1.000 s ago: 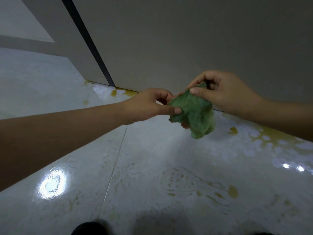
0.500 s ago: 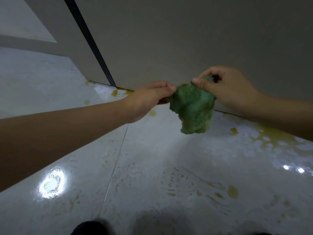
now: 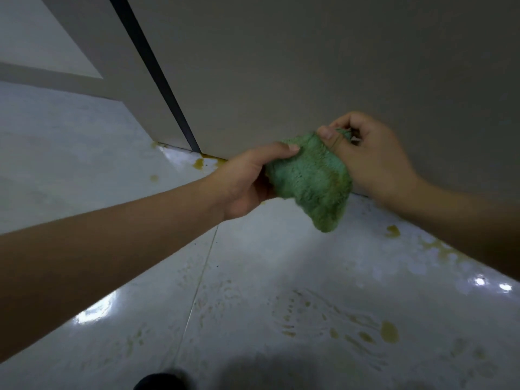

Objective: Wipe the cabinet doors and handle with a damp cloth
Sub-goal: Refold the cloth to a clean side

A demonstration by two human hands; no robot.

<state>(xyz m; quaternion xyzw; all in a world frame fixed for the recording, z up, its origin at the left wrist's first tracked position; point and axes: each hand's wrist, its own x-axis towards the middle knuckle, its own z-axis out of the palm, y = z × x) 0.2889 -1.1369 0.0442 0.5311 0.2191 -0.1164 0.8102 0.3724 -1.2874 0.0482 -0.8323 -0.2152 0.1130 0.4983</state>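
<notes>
Low in front of the door [image 3: 309,66], a green cloth [image 3: 309,181] hangs bunched between two hands, held in the air above the floor [image 3: 253,277] and just before the door's bottom edge; whether it touches the door cannot be told. Its pile looks fuzzy, with a darker brownish band across the upper right part; its lower end droops to a rounded point, free of either hand.

At the cloth's left edge, the left hand [image 3: 247,181] grips it; the thumb lies flat along the top of the fabric, while the other fingers curl beneath, mostly hidden. At the upper right corner, the right hand [image 3: 371,159] pinches it, thumb on the near face, fingers bent behind; both forearms reach in from the lower corners of the view.

Behind them, the door is a plain grey panel; a dark vertical gap [image 3: 157,77] separates it from a neighbouring panel [image 3: 112,66] on the left. No handle shows.

Below, the floor is pale glossy tile with a thin grout line [image 3: 197,291] running toward the viewer; yellowish spots and smears [image 3: 389,332] lie scattered on it, some along the foot of the door, others nearer the viewer; bright glints of light reflect at left and right. A dark shape [image 3: 160,382] sits at the bottom edge; what it is cannot be made out.
</notes>
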